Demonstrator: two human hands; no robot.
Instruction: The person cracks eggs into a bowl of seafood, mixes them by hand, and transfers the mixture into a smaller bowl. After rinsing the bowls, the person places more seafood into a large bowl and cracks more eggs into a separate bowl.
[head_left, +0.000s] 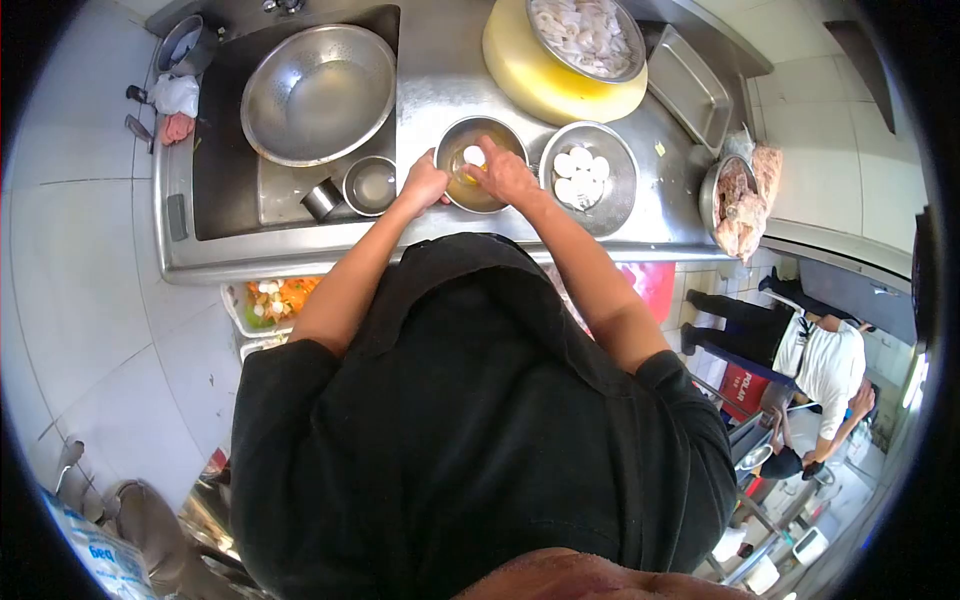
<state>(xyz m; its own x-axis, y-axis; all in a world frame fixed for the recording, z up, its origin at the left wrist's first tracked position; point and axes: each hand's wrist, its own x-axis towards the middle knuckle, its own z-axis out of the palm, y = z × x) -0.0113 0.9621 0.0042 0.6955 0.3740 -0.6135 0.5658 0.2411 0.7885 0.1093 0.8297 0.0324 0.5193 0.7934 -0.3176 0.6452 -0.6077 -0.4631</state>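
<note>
A metal bowl sits on the steel counter in front of me, with something yellow at its bottom. At its left rim, my left hand is closed on the edge of the bowl. My right hand reaches in from the right, its fingers closed around a white egg inside the bowl. Just right of this hand stands a metal colander holding several white eggs. The palm sides of both hands are hidden.
Left is a sink with a large metal basin, a small bowl and a metal cup. Behind are a bowl of pale pieces on a yellow round block and a tray. Raw meat lies right. People stand far right.
</note>
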